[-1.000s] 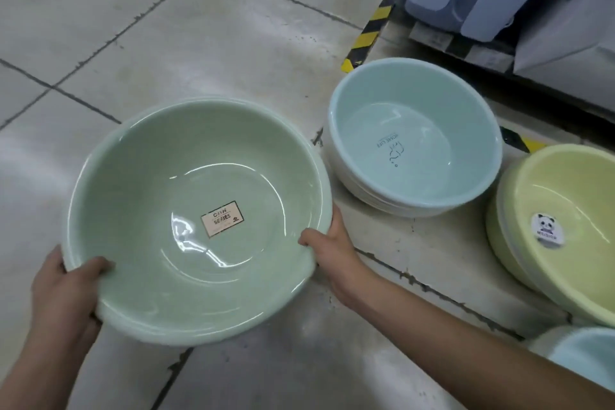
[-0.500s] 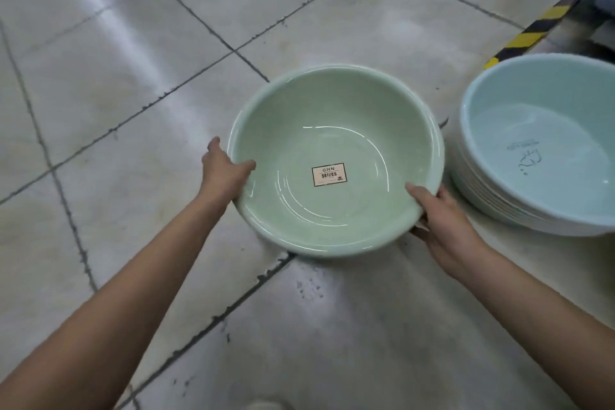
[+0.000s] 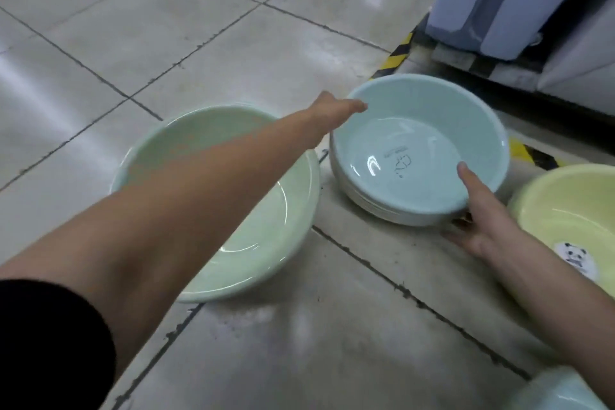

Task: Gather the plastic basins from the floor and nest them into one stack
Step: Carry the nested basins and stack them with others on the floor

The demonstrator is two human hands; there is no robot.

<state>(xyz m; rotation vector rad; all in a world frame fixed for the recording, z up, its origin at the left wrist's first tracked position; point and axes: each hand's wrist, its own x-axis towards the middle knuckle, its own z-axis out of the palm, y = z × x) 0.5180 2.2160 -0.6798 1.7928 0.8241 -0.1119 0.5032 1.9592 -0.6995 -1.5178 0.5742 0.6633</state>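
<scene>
Head camera: your right hand [image 3: 482, 216] grips the near right rim of the blue basin [image 3: 416, 130] in the middle right of the frame. Its thumb [image 3: 464, 176] lies inside the bowl. Its fingers [image 3: 457, 238] are spread apart outside the wall, low against the pale basins nested under it. Your left hand [image 3: 332, 111] reaches across to the far left rim of the same basin, thumb stretched over the edge. The hand is blurred, so you cannot tell whether its fingers close on the rim. The blue basin sits between your two hands, topmost of its stack, on the floor [image 3: 199, 27]. The green basin [image 3: 266, 210] rests on the floor at centre left, under your left forearm and just beside the stack. The yellow basin [image 3: 565, 203], with a panda sticker [image 3: 574, 258], lies at the right edge, near your right wrist.
</scene>
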